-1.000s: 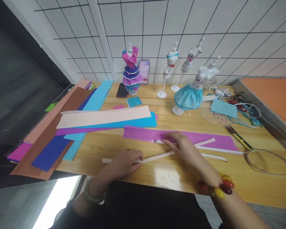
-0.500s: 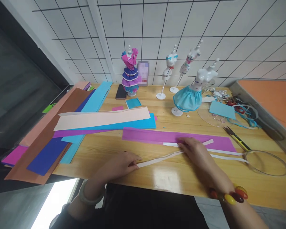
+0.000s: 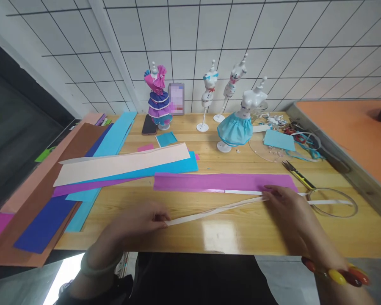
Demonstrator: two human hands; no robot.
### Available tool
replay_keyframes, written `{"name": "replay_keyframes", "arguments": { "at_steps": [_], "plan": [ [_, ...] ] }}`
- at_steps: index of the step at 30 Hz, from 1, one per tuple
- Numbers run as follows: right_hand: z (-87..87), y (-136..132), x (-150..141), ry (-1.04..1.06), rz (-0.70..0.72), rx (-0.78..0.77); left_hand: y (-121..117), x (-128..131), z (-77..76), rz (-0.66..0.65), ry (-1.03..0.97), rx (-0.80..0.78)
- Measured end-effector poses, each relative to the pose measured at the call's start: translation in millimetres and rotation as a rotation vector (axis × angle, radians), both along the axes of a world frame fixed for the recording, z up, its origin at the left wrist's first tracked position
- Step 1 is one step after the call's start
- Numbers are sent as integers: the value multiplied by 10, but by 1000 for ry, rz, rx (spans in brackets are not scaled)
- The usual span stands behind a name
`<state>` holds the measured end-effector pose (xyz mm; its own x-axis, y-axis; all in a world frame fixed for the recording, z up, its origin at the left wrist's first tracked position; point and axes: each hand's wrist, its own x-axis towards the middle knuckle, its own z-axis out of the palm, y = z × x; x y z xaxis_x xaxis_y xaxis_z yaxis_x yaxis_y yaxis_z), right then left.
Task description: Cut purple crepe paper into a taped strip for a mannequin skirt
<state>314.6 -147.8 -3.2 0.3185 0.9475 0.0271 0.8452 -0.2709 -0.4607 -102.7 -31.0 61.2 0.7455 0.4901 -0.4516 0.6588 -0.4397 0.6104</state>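
Note:
A long magenta crepe paper strip (image 3: 222, 182) lies across the wooden table (image 3: 228, 233). Along its near edge runs a white tape strip (image 3: 244, 192). A peeled white backing strip (image 3: 209, 213) stretches from my left hand (image 3: 139, 222) to my right hand (image 3: 288, 207). My left hand pinches the strip's near end, somewhat blurred. My right hand presses its fingers down on the tape at the magenta strip's right end.
Paper sheets in peach (image 3: 123, 163), cyan, purple, blue and brown lie at the left. Small mannequins, one in a cyan skirt (image 3: 236, 127), stand at the back. A phone (image 3: 149, 125), a cutter (image 3: 296, 174), a clear ring (image 3: 332, 202) and scraps are around.
My right hand has slid rightwards along the tape to the magenta strip's right end. The backing strip has peeled further. My left hand has drawn its end leftwards. The camera view has shifted.

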Motion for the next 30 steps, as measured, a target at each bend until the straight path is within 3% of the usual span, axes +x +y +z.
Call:
{"name": "replay_keyframes", "arguments": {
  "at_steps": [7,12,14,16,19,22,26,30],
  "plan": [
    [-85,-211,228,-39,-160,11,56,15,32,2,4,60],
    [-87,-179,242,-210,14,213,71,1,82,36,10,169],
    [40,-122,49,-266,73,363,55,-4,97,57,-10,222],
    [214,-46,-280,-205,219,402,28,-1,107,59,-29,269],
    [439,98,-898,-70,505,326,-26,14,116,62,-43,337],
    [511,261,-1414,-18,693,227,-84,3,125,59,-59,406],
    [455,398,-1689,-15,723,234,-150,-96,136,78,-141,535],
    [433,297,-1600,-84,642,333,-199,-192,105,127,-215,650]
  ]
}}
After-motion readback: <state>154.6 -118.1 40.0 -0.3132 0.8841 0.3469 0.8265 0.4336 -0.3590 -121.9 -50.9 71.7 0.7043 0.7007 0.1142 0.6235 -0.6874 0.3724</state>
